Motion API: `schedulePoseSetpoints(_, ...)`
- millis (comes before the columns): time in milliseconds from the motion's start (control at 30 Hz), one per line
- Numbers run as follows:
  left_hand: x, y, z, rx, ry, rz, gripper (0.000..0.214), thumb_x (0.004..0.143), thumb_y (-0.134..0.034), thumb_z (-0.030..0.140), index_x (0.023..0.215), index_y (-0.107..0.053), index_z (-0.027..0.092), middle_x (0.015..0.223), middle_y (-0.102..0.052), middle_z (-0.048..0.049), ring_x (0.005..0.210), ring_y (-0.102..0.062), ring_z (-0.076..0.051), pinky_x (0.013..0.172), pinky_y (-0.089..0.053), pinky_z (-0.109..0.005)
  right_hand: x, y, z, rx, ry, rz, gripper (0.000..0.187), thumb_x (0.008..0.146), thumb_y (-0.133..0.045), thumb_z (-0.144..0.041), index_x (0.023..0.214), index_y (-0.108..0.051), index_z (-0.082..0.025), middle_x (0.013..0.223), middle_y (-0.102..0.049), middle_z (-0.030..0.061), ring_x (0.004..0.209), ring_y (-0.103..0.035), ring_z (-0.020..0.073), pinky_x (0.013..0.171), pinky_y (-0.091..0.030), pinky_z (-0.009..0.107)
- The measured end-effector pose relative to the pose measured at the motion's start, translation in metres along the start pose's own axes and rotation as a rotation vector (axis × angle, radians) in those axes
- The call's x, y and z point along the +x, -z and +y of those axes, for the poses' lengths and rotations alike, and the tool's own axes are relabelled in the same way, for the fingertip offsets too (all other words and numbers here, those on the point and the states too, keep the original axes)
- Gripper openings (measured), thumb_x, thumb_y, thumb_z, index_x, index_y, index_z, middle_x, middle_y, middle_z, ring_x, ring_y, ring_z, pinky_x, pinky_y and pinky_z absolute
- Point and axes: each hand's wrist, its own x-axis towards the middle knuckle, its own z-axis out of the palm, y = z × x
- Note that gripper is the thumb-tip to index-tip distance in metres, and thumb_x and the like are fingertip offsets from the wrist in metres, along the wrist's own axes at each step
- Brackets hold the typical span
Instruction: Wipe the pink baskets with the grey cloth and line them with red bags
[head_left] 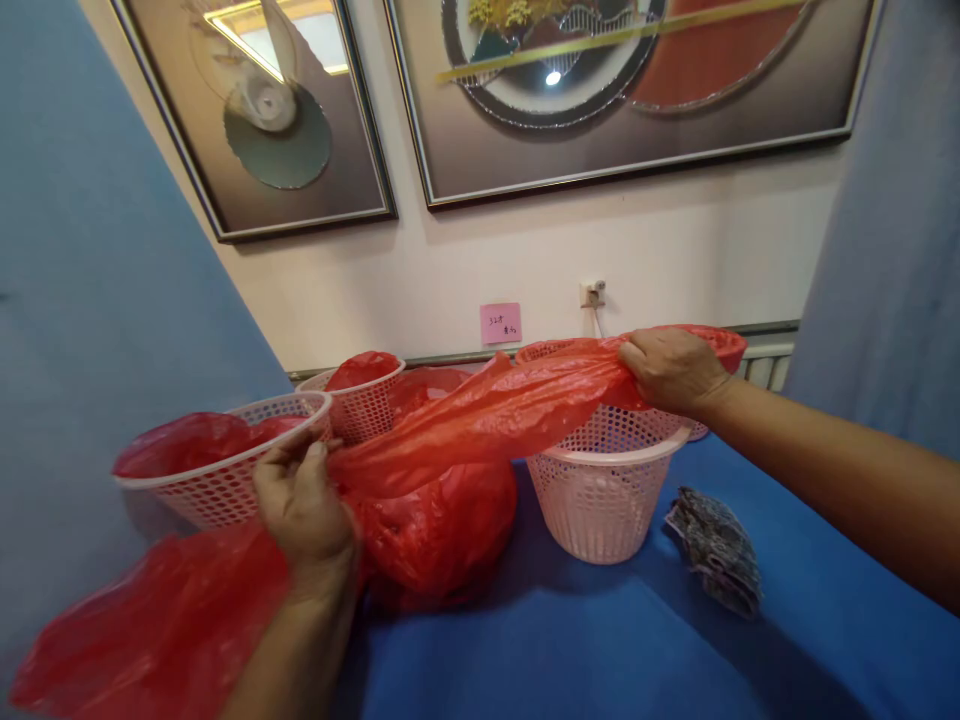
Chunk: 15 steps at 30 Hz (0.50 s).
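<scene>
A red plastic bag (480,410) is stretched sideways between my two hands, above the blue table. My left hand (307,500) pinches it at the left, and more red plastic hangs below that wrist. At the right, my right hand (675,368) is closed in a fist around the other end. Just under the stretched bag stands a pink perforated plastic basket (607,500), upright, with its back rim partly hidden. Left of this basket sits a bulging heap of red plastic (442,530); what is inside it, if anything, is hidden.
Red plastic lines a white basket (217,475) at the left and a smaller basket (364,405) behind it. A grey folded cloth (716,550) lies on the blue tablecloth (555,650). Behind are a wall socket (592,294), a pink note (500,324) and blue curtains (90,250) either side.
</scene>
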Motion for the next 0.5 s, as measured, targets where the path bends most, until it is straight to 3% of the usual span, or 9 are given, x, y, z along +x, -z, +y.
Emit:
schedulePoseSetpoints(67, 0.002, -0.002, 0.014, 0.031, -0.110, -0.039, 0.014, 0.087, -0.066, 0.030, 0.099, -0.063, 0.024, 0.106, -0.071, -0.0008, 0.100, -0.067, -0.021, 0.095, -0.055, -0.038, -0.001, 0.003, -0.003, 0.007, 0.059, -0.003, 0.032, 0.098, -0.037, -0.014, 0.083, -0.065, -0.019, 0.079, -0.064, 0.0099, 0.070, -0.050, 0.0212, 0.065, -0.026, 0.035)
schedulePoseSetpoints(133, 0.003, -0.012, 0.025, 0.106, -0.125, -0.204, 0.022, 0.087, -0.068, 0.038, 0.102, -0.067, 0.022, 0.111, -0.073, -0.0049, 0.107, -0.067, -0.025, 0.100, -0.053, -0.042, -0.001, 0.007, -0.005, 0.023, 0.089, -0.001, 0.031, 0.098, -0.038, -0.015, 0.082, -0.064, -0.021, 0.080, -0.064, 0.0092, 0.071, -0.051, 0.0213, 0.066, -0.028, 0.036)
schedulePoseSetpoints(233, -0.002, -0.039, 0.026, 0.284, 0.019, -0.564, 0.044, 0.080, -0.074, 0.049, 0.111, -0.069, 0.018, 0.116, -0.074, -0.0128, 0.108, -0.069, -0.032, 0.098, -0.053, -0.049, 0.001, 0.010, -0.008, 0.066, 0.136, 0.032, 0.032, 0.099, -0.038, -0.015, 0.081, -0.063, -0.021, 0.079, -0.065, 0.0081, 0.070, -0.050, 0.0209, 0.067, -0.029, 0.035)
schedulePoseSetpoints(300, -0.009, -0.057, 0.016, 0.361, 0.082, -0.674, 0.058, 0.069, -0.084, 0.047, 0.115, -0.068, 0.017, 0.121, -0.073, -0.0156, 0.110, -0.069, -0.034, 0.097, -0.053, -0.050, 0.001, 0.011, -0.010, 0.082, 0.178, 0.062, 0.032, 0.100, -0.038, -0.015, 0.082, -0.064, -0.021, 0.079, -0.066, 0.0078, 0.070, -0.050, 0.0207, 0.068, -0.030, 0.035)
schedulePoseSetpoints(333, -0.012, -0.064, 0.009, 0.356, 0.119, -0.706, 0.059, 0.063, -0.089, 0.044, 0.111, -0.070, 0.017, 0.116, -0.075, -0.0139, 0.103, -0.071, -0.033, 0.092, -0.054, -0.047, 0.002, 0.012, -0.010, 0.083, 0.192, 0.076, 0.032, 0.100, -0.039, -0.016, 0.082, -0.064, -0.021, 0.080, -0.066, 0.0080, 0.071, -0.051, 0.0208, 0.068, -0.031, 0.035)
schedulePoseSetpoints(400, -0.015, -0.073, -0.002, 0.301, 0.192, -0.747, 0.041, 0.060, -0.090, 0.041, 0.088, -0.072, 0.017, 0.087, -0.077, -0.0071, 0.076, -0.072, -0.026, 0.072, -0.056, -0.038, 0.003, 0.011, -0.009, 0.086, 0.173, 0.097, 0.029, 0.098, -0.041, -0.017, 0.083, -0.065, -0.020, 0.080, -0.067, 0.0086, 0.072, -0.053, 0.0215, 0.069, -0.033, 0.036)
schedulePoseSetpoints(500, -0.007, -0.073, -0.004, 0.204, 0.252, -0.693, 0.035, 0.079, -0.074, 0.049, 0.065, -0.062, 0.020, 0.057, -0.063, 0.0012, 0.050, -0.058, -0.016, 0.052, -0.046, -0.028, 0.007, 0.004, -0.006, 0.203, -0.036, 0.122, 0.020, 0.091, -0.046, -0.018, 0.087, -0.066, -0.018, 0.084, -0.068, 0.0109, 0.076, -0.056, 0.0230, 0.071, -0.037, 0.035)
